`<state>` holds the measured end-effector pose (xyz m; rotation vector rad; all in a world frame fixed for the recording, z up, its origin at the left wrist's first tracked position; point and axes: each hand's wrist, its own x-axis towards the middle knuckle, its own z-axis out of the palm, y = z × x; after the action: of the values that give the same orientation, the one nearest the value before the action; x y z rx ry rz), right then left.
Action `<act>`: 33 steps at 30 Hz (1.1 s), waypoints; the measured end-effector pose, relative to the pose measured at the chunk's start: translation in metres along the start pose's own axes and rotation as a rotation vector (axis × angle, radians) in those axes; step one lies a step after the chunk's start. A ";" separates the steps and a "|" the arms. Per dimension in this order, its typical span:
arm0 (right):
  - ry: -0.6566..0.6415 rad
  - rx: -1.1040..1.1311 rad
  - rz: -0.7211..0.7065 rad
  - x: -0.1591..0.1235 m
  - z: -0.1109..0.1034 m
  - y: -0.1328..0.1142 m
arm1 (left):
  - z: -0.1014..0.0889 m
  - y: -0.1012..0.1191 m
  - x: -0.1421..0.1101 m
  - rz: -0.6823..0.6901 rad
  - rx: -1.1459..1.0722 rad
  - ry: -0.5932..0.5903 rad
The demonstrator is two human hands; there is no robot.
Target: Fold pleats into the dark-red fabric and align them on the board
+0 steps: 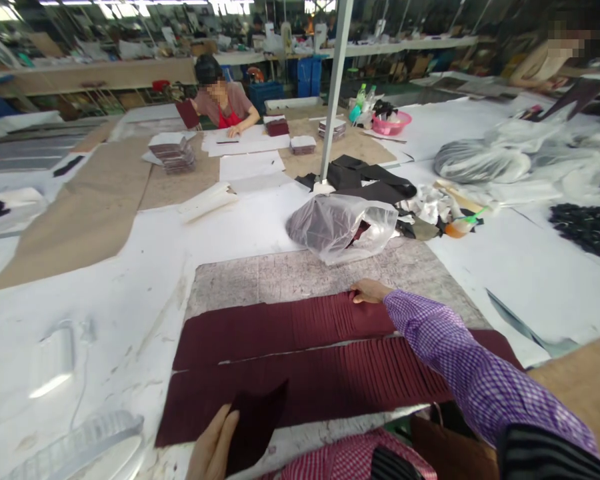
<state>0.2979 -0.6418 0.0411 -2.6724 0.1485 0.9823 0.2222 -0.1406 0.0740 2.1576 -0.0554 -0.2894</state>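
Note:
Two long rows of overlapping maroon fabric pieces lie in front of me, a far row (240, 328) and a near row (280, 383). My left hand (214, 443), at the bottom, grips a separate dark maroon fabric piece (256, 427) by its left side, raised over the near row's front edge. My right hand (371, 291) reaches across to the far row, its fingers bent and pinched at the upper edge of a maroon piece there. A purple checked sleeve (440, 333) covers that arm and hides part of both rows.
Beneath the rows is a worn grey board (240, 280). Behind it sit a clear plastic bag (337, 227), black scraps (365, 180) and a metal post (336, 93). A charger-like white device (55, 360) is at left. A co-worker (225, 103) handles pieces across the table.

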 end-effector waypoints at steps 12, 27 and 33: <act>0.070 -0.132 0.049 -0.009 0.003 -0.006 | 0.130 0.107 0.039 0.590 0.258 -0.701; 0.169 -0.169 0.069 -0.013 0.010 -0.011 | 0.220 0.092 0.063 0.758 0.460 -0.598; 0.455 -0.153 0.004 -0.027 0.019 -0.015 | 0.223 0.084 0.062 0.770 0.455 -0.565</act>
<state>0.2686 -0.6219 0.0477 -2.9960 0.1774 0.3823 0.2376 -0.3781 0.0105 2.2322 -1.3429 -0.4447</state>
